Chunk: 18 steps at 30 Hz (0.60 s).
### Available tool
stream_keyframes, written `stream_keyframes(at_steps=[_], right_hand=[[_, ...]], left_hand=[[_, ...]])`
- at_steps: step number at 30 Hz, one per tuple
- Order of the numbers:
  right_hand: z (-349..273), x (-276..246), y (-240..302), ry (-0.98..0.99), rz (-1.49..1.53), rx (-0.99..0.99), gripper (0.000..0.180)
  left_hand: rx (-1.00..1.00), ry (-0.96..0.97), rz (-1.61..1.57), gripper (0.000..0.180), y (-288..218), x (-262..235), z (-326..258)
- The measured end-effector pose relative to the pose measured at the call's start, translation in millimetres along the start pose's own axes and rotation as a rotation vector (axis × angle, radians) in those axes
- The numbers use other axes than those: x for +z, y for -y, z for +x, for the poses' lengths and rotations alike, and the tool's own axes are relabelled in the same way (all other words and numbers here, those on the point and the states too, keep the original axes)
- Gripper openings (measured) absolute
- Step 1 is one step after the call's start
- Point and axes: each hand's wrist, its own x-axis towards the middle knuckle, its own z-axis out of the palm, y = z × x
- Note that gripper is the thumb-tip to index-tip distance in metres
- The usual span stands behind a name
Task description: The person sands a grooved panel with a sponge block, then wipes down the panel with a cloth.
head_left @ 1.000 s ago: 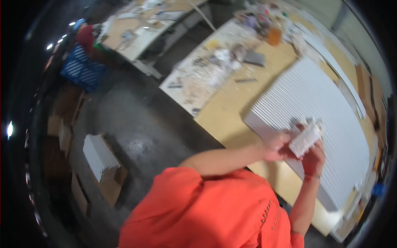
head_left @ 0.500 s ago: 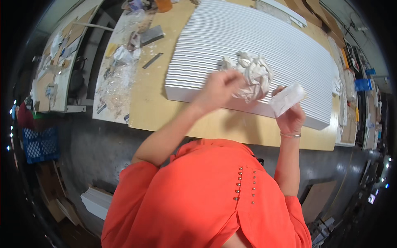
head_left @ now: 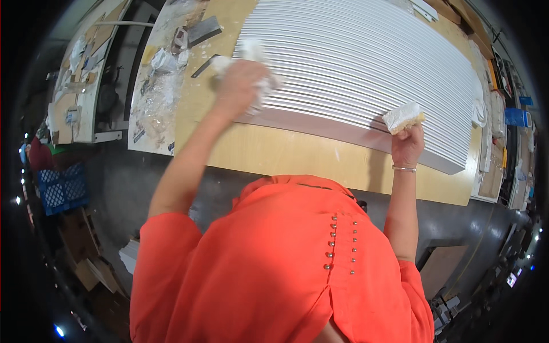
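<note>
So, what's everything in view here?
Yellowish wooden table: one, yellowish, centre
Wide ridged white slab: one, white, on table
Crumpled white cloth: one, white, over slab's left end
White rectangular block: one, white with yellowish edge, over slab's right
Grey rectangular piece: one, grey, upper left
Thin dark strip: one, dark, beside cloth
Blue plastic crate: one, blue, far left
Flat brown board: one, brown, lower right
Jumbled small clutter: uncountable, mixed, left
Orange fabric shirt: one, orange, bottom
Bare left hand: one, on cloth
Bare right hand: one, holding block
</note>
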Motion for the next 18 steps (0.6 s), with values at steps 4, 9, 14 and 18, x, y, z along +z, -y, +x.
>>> stream_keyframes(at_steps=[4, 9, 14, 18], right_hand=[[-0.7, -7.5, -4.5, 0.015, 0.003, -0.011, 0.047], [2.3, -15.3, -10.7, 0.053, -0.028, -0.058, 0.048], [-0.7, -13.4, -7.2, -0.008, -0.111, -0.045, 0.047], [1.1, -19.4, -11.5, 0.034, -0.077, -0.090, 0.046]], left_hand=[[-0.664, -0.145, 0.192, 0.034, 52.8, -79.7, -22.5], [-0.512, -0.218, -0.237, 0.042, -68.9, -22.9, 44.9], [0.087, 0.062, -0.099, 0.028, -66.1, 9.7, 19.0], [-0.397, -0.200, 0.254, 0.019, 67.9, -65.1, -57.8]])
